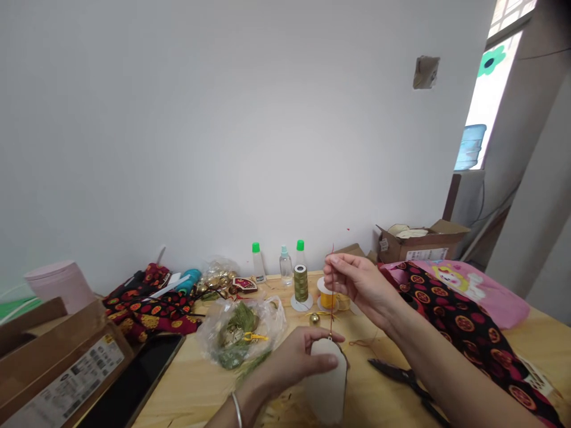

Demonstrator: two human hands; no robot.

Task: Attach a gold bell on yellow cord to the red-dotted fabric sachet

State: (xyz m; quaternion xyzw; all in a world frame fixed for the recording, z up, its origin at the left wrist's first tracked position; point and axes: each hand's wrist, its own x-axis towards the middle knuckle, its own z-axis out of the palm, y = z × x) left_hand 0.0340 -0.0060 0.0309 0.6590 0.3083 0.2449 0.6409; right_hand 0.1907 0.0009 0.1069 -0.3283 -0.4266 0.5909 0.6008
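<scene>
My left hand (297, 356) grips a pale, flat shield-shaped piece (328, 386) low over the wooden table (196, 380). My right hand (357, 282) is raised above it, fingers pinched on a thin red thread (332, 309) that runs straight down to the top of the piece. A bangle circles my left wrist. Black scissors (404, 375) lie on the table under my right forearm.
An olive thread cone (301, 284), a yellow ribbon spool (328, 295), three small bottles (285, 263), a plastic bag of green tassels (238, 333), gold bells (216, 279) and red-black patterned fabric (151, 309) crowd the table. Cardboard boxes (57, 362) stand left and back right (419, 244); pink cloth (473, 285) right.
</scene>
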